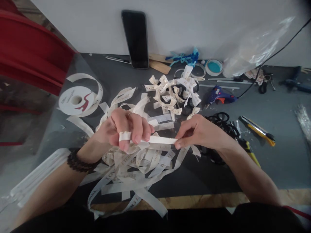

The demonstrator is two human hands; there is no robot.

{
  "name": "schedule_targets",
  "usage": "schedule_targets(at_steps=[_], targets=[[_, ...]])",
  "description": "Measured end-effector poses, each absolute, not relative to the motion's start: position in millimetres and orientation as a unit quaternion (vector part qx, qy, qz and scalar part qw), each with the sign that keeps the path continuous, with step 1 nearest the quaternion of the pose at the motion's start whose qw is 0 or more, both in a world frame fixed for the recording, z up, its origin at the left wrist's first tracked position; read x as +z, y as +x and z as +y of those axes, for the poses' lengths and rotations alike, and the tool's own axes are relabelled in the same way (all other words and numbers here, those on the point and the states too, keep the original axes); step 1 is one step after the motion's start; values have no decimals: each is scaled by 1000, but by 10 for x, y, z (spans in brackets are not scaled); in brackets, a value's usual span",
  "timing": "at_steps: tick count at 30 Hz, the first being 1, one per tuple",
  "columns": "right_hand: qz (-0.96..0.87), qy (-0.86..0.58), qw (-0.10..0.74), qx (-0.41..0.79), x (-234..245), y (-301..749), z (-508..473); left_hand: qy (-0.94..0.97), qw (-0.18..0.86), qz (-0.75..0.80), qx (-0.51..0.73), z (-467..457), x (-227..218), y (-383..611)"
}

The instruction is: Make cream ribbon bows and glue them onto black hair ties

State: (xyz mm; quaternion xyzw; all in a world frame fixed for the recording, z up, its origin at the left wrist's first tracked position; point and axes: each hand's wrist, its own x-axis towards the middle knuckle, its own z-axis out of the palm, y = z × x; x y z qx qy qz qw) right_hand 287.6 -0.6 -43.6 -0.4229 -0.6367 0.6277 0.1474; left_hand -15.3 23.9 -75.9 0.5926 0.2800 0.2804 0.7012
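A white ribbon [161,140] stretches level between my two hands. One part of it loops round a finger of my left hand [130,127], whose other fingers are curled over the strip. My right hand [191,131] pinches the ribbon's other end between thumb and forefinger. Beneath both hands lies a loose heap of printed cream ribbon strips [136,186], some lettered. Finished ribbon bows [165,87] sit in a cluster just beyond my hands. A ribbon spool [77,101] lies at the left, its tail curling off the top.
Black hair ties [222,118], a yellow cutter knife [259,130] and yellow-handled pliers [252,153] lie to the right. Behind them is a purple glue gun [220,95] with a black cord. A phone [136,40] leans against the wall. Red chairs [31,45] stand at the left.
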Motion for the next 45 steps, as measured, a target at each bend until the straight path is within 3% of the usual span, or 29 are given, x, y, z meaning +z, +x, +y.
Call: schedule_targets(at_steps=[7,11,15,19,28,34,45], targets=[[-658,-396,129,628,-450,2872,34,600,695,275,286,221,-670,-115],[-613,-320,272,669,-501,2868,56,527,713,271,374,158,-710,-11],[-559,-241,387,692,-617,2795,4,436,766,305,360,-2,-812,170],[-505,-198,398,739,-705,2646,-154,358,800,333,349,-162,-868,262],[-510,-132,495,691,-779,2430,-349,314,794,277,441,-264,-706,348],[-435,-169,552,691,-724,2393,-310,292,784,242,491,-213,-766,271],[-443,-208,575,656,-672,2501,-138,411,744,272,451,-194,-729,230]])
